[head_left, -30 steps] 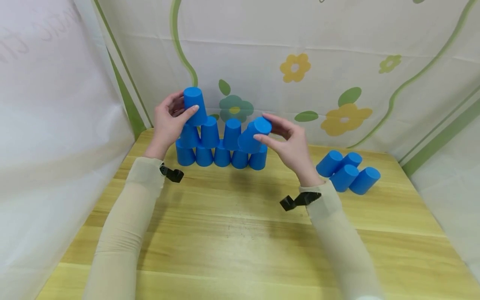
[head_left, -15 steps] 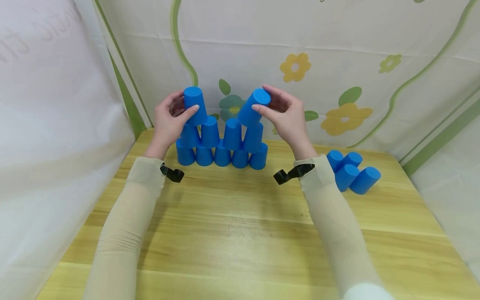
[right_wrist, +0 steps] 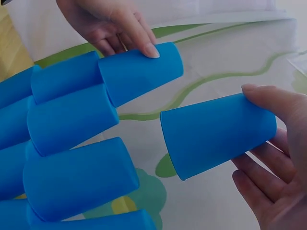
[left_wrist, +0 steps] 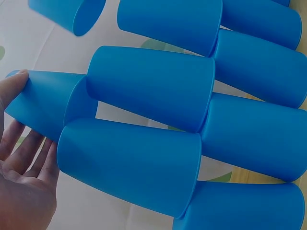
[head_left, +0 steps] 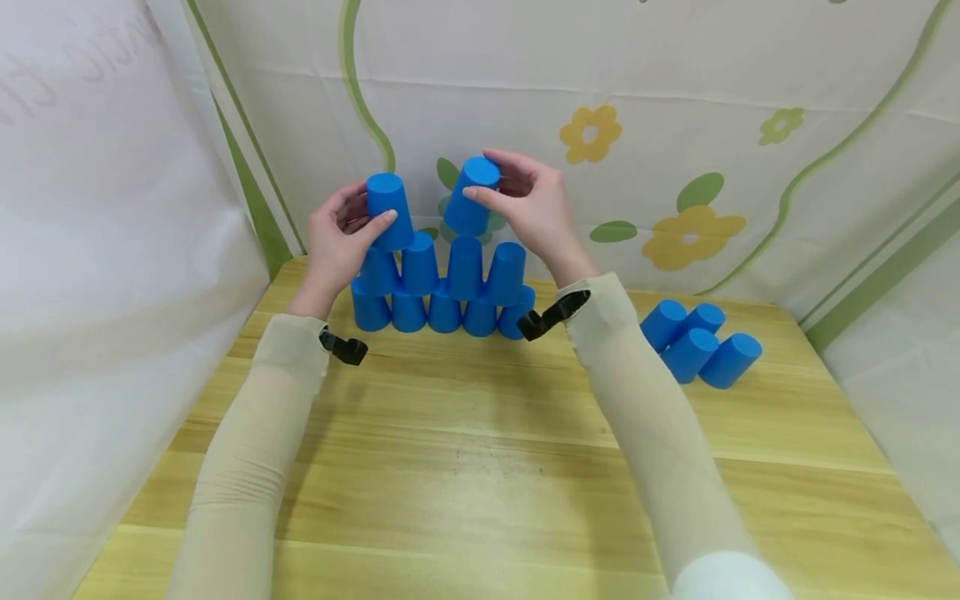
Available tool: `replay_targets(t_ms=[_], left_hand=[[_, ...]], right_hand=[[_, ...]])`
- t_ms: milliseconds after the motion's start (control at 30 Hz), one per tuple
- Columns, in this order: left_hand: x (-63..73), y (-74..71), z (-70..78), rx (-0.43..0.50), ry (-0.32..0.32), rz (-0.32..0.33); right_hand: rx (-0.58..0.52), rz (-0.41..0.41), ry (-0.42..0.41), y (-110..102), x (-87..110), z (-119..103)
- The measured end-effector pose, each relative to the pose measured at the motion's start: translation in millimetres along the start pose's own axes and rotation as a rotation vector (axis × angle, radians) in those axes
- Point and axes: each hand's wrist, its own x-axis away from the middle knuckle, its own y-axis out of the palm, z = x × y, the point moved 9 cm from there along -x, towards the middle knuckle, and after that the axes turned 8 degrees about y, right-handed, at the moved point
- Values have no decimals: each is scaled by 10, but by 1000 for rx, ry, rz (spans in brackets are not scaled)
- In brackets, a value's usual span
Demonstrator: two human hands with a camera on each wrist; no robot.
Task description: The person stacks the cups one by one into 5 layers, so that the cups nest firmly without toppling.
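Note:
Blue cups stand upside down in two stacked rows, with a lower-row cup (head_left: pixel 408 313) and an upper-row cup (head_left: pixel 419 265) near the middle left. My left hand (head_left: pixel 337 237) grips a blue cup (head_left: pixel 387 208) at the left end of a third level, its rim over the two leftmost upper-row cups. My right hand (head_left: pixel 536 204) holds another inverted cup (head_left: pixel 472 198), slightly tilted, in the air above the third upper-row cup (head_left: pixel 465 268). In the right wrist view, thumb and fingers pinch that cup (right_wrist: pixel 218 136) near its closed end, apart from the stack.
Several more inverted blue cups (head_left: pixel 692 354) stand in a cluster on the right of the wooden table (head_left: pixel 480 467). A white cloth with printed flowers (head_left: pixel 690 237) hangs close behind the stack, and another white sheet (head_left: pixel 112 292) hangs at the left.
My right hand has lifted its cup from in front of the stack's right end, then moved it left above the upper row. The left hand and its cup have stayed put.

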Motion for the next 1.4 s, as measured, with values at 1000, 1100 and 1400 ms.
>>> replay_targets(t_ms=[1000, 1100, 1400], left_hand=[[18, 18, 8, 7, 4, -4], [18, 9, 7, 7, 3, -1], [11, -12, 8, 0, 4, 0]], right_hand=[[65, -130, 68, 441, -22, 277], [32, -120, 50, 309, 30, 314], [97, -64, 18, -237, 253, 540]])
